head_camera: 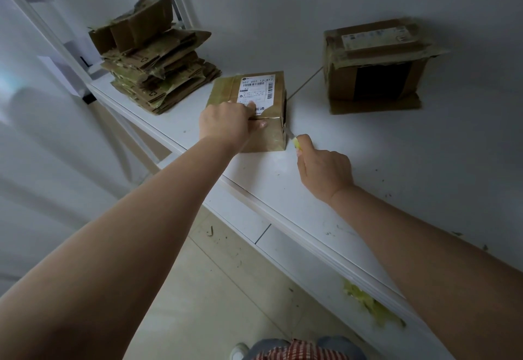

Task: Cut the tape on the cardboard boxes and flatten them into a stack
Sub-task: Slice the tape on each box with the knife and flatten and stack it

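A small taped cardboard box (263,139) with a white shipping label stands on the white table (396,161) near its front edge. My left hand (226,124) presses down on the box's near top edge, fingers over the label and thumb on the front face. My right hand (325,173) grips a yellow-handled knife (293,137), whose blade touches the box's right near corner. A larger taped box (373,71) stands further back on the right. A stack of flattened cardboard (158,65) is piled at the back left.
A white shelf frame (56,37) rises at the left beside the stack. A thin cord (305,82) runs between the two boxes. Greenish tape scraps (370,306) hang at the table's front edge. Tiled floor lies below.
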Demonstrator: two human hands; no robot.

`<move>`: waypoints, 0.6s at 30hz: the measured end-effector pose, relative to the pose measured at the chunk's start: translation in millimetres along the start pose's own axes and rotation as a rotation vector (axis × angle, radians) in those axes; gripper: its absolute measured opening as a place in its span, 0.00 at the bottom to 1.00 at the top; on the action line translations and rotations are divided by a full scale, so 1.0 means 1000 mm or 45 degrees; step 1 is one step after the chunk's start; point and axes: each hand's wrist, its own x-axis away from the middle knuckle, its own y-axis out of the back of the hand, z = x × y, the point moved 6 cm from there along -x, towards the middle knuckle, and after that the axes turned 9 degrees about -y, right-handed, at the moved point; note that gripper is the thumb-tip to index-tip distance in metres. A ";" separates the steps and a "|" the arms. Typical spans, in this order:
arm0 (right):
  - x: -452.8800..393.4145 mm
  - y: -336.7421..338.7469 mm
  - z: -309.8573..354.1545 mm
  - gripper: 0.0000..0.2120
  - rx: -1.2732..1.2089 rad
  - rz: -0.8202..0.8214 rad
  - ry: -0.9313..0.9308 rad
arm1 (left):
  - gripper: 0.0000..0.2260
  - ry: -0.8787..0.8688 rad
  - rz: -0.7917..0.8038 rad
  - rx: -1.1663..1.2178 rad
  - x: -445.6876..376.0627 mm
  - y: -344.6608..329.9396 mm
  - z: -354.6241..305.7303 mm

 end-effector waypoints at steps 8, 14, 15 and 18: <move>0.001 -0.001 0.001 0.12 0.142 0.152 -0.017 | 0.28 0.000 -0.005 0.079 -0.002 0.000 0.000; 0.005 0.001 0.000 0.13 0.160 0.214 -0.058 | 0.32 0.256 -0.073 0.389 -0.002 0.016 -0.021; 0.005 0.001 -0.001 0.13 0.162 0.220 -0.057 | 0.31 0.292 -0.069 0.427 -0.003 0.018 -0.024; 0.007 -0.001 -0.001 0.13 0.149 0.204 -0.051 | 0.28 0.349 -0.021 0.443 -0.006 0.016 -0.032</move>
